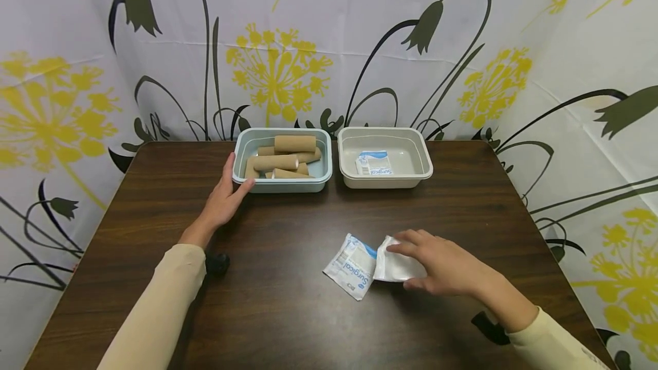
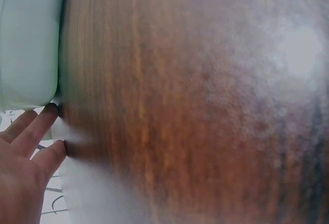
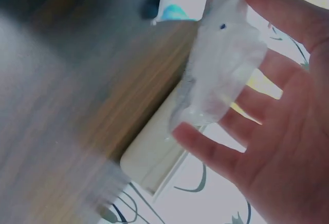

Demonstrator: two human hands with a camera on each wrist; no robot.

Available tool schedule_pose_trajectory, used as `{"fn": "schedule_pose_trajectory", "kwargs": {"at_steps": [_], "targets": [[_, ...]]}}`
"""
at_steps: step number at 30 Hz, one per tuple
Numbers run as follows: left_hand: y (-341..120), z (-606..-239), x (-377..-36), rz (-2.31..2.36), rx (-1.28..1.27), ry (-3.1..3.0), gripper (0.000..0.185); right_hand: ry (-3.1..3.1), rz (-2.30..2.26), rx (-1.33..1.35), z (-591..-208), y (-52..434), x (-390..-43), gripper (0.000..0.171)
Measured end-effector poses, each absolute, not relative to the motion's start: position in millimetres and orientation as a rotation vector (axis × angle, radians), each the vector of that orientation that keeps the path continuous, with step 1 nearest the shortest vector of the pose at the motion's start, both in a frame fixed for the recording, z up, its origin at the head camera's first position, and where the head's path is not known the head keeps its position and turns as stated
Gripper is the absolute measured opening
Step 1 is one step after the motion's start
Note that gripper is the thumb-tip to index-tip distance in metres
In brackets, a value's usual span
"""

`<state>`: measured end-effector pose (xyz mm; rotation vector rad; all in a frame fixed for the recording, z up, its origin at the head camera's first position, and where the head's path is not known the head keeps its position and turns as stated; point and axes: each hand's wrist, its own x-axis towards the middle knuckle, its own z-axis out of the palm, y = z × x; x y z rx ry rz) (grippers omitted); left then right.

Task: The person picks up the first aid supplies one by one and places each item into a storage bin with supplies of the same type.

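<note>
My left hand (image 1: pixel 222 201) rests against the left end of a light blue tub (image 1: pixel 283 187), thumb near its front rim and fingers along its side. Cardboard tubes (image 1: pixel 275 163) lie piled in that tub. Over the table at right, my right hand (image 1: pixel 443 262) holds a crinkled white packet (image 1: pixel 398 265) between thumb and fingertips. In the right wrist view, the packet (image 3: pixel 221 59) stands tilted across the spread fingers. Beside it, a flat white packet (image 1: pixel 352 267) printed "Surgical" lies on the table, its blue corner partly under or behind the held one.
A cream tub (image 1: pixel 385 180) stands right of the blue one, with another "Surgical" packet (image 1: pixel 374 163) inside. Both tubs sit at the back edge of the dark wooden table (image 1: pixel 277 313). A flower-printed curtain (image 1: pixel 329 44) hangs behind.
</note>
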<state>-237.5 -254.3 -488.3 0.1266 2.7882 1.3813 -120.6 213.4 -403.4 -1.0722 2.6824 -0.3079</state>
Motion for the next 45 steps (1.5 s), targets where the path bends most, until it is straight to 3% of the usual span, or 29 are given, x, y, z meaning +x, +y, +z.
{"fn": "schedule_pose_trajectory", "kwargs": {"at_steps": [10,24,45], "targets": [[-253.0,-488.1,-236.3,1.382,0.124,2.797,0.082,2.807,-0.540,-0.991,-396.5,215.2,-176.1,0.070],[-253.9,-492.8,-238.5,1.391,0.154,2.816,0.082,2.976,-0.475,-1.082,-401.8,214.4,-274.0,0.057],[-256.3,-491.5,-242.0,1.395,0.132,2.803,0.082,2.978,-0.234,-0.830,-401.6,207.3,-311.4,0.058]]}}
